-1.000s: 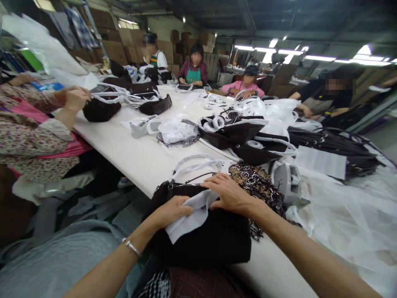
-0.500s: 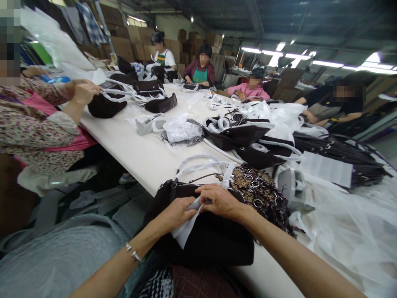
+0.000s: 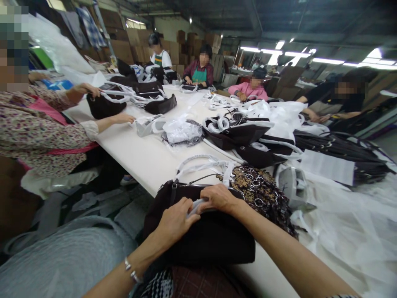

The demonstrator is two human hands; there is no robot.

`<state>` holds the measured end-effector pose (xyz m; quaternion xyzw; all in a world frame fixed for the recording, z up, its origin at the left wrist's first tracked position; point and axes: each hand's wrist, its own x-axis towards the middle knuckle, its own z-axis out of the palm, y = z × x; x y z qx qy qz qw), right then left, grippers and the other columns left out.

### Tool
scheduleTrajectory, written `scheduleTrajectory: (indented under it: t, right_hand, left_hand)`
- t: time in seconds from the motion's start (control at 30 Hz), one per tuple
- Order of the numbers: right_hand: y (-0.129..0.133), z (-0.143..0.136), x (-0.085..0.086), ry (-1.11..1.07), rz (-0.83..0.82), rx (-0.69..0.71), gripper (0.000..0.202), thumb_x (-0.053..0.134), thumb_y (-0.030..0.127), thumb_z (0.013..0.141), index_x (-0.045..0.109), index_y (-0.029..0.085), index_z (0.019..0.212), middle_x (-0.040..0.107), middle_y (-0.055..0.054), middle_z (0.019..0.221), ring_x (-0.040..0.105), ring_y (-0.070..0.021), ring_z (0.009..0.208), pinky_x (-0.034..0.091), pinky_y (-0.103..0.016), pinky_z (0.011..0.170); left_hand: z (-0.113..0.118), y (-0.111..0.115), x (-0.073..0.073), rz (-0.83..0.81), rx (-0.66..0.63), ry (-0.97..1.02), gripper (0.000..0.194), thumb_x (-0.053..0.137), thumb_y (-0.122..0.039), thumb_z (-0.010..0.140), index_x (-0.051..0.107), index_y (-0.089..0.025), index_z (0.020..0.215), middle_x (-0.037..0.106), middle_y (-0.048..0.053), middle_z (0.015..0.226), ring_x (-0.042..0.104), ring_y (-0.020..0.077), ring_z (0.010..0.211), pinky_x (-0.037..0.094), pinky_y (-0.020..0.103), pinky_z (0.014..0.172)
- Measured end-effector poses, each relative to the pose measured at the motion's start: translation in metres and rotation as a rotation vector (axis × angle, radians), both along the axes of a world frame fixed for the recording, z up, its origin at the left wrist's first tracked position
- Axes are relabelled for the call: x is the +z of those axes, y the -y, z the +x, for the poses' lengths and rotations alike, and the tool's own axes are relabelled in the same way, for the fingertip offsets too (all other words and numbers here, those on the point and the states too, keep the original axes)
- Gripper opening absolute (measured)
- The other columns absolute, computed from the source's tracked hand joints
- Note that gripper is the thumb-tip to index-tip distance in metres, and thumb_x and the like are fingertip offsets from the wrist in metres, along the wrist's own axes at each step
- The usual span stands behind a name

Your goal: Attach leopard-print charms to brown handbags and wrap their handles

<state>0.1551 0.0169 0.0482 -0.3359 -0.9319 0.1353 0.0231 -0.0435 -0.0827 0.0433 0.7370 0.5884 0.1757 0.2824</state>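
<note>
A dark brown handbag stands at the near table edge, its handles wrapped in white material. On the bag's upper front, my left hand is closed, pinching a piece of white paper between thumb and fingers. My right hand grips the same paper from the other side, its fingers bent over at the bag's top. Only a small strip of the paper shows between the hands; the rest is hidden. Beside the bag lies a heap of brown tags with metal rings.
A grey tape dispenser sits right of the tags. More dark handbags lie mid-table. A large roll of grey foam stands at the lower left. A co-worker's hand reaches over the table on the left; other people work farther back.
The white paper, which hung down the bag's front, is now mostly out of sight between my hands. The co-worker at left has stretched one hand out toward the white scraps.
</note>
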Motion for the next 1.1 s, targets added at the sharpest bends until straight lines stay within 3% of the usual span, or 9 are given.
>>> scheduleTrajectory:
  t: [0.2,0.3,0.4,0.53,0.6,0.73,0.83,0.97,1.1]
  right_hand:
    - [0.002,-0.001,-0.002,-0.118,-0.004,-0.101,0.052,0.054,0.066,0.086,0.072,0.021,0.068,0.071,-0.001,0.067,0.058,-0.0128,0.062,0.022,-0.025,0.054]
    - [0.006,-0.004,-0.001,-0.124,0.042,-0.137,0.054,0.053,0.065,0.087,0.071,0.020,0.062,0.070,-0.002,0.062,0.056,-0.0125,0.058,0.021,-0.026,0.053]
    - [0.015,-0.008,0.004,-0.090,0.068,-0.163,0.056,0.053,0.067,0.086,0.070,0.021,0.060,0.070,-0.002,0.061,0.057,-0.0129,0.057,0.022,-0.026,0.053]
    - [0.022,0.003,0.019,-0.235,0.092,-0.150,0.044,0.057,0.062,0.086,0.073,0.023,0.072,0.073,0.000,0.073,0.064,-0.0143,0.072,0.037,-0.024,0.064]
    - [0.022,0.032,0.031,-0.430,0.122,-0.274,0.031,0.061,0.054,0.087,0.075,0.026,0.086,0.075,0.001,0.088,0.065,-0.0147,0.087,0.042,-0.024,0.080]
    - [0.026,0.142,0.060,-0.648,0.169,-1.080,0.030,0.059,0.049,0.087,0.073,0.024,0.094,0.074,-0.001,0.097,0.064,-0.0183,0.094,0.044,-0.026,0.087]
    - [0.034,0.232,0.069,-0.618,0.183,-1.398,0.034,0.047,0.041,0.094,0.071,0.016,0.096,0.072,-0.010,0.100,0.062,-0.0252,0.101,0.044,-0.035,0.091]
    - [0.044,0.298,0.047,-0.596,-0.041,-1.652,0.023,0.058,0.034,0.093,0.066,0.015,0.102,0.067,-0.010,0.107,0.063,-0.0230,0.100,0.050,-0.039,0.089]
    - [0.037,0.304,0.017,-0.675,-0.256,-1.721,0.034,0.059,0.035,0.093,0.057,0.016,0.122,0.061,-0.009,0.121,0.063,-0.0210,0.100,0.055,-0.042,0.084]
  left_hand:
    - [-0.008,-0.011,-0.025,-0.198,0.118,0.389,0.035,0.059,-0.049,0.081,0.046,-0.019,0.068,0.047,-0.004,0.065,0.047,0.0137,0.064,0.033,0.024,0.060]
    - [-0.010,-0.015,-0.035,-0.273,0.182,0.625,0.042,0.070,-0.052,0.067,0.053,-0.017,0.084,0.049,-0.005,0.067,0.046,0.0126,0.061,0.033,0.022,0.056]
    - [-0.011,-0.016,-0.033,-0.432,0.075,0.701,0.059,0.073,-0.053,0.065,0.057,-0.016,0.108,0.058,-0.003,0.074,0.051,0.0141,0.063,0.038,0.022,0.056]
    - [-0.017,-0.019,-0.028,-0.463,-0.134,0.489,0.048,0.064,-0.060,0.075,0.067,-0.015,0.092,0.064,0.000,0.079,0.058,0.0193,0.074,0.044,0.024,0.066]
    - [-0.020,-0.020,-0.030,-0.386,-0.152,0.466,0.047,0.062,-0.061,0.075,0.068,-0.018,0.090,0.066,0.000,0.082,0.060,0.0221,0.081,0.046,0.025,0.073]
    - [-0.018,-0.016,-0.035,-0.366,-0.097,0.534,0.050,0.059,-0.065,0.073,0.069,-0.021,0.094,0.071,0.001,0.088,0.064,0.0263,0.089,0.050,0.027,0.080]
    - [-0.015,-0.014,-0.034,-0.374,-0.091,0.533,0.050,0.060,-0.066,0.071,0.070,-0.022,0.092,0.073,0.000,0.088,0.066,0.0278,0.091,0.051,0.028,0.081]
    - [-0.014,-0.015,-0.031,-0.387,-0.105,0.498,0.047,0.063,-0.065,0.068,0.071,-0.023,0.088,0.073,-0.001,0.086,0.067,0.0274,0.091,0.052,0.026,0.081]
    - [-0.014,-0.014,-0.031,-0.394,-0.075,0.516,0.047,0.062,-0.066,0.069,0.071,-0.024,0.088,0.072,-0.001,0.083,0.066,0.0273,0.088,0.052,0.027,0.079]
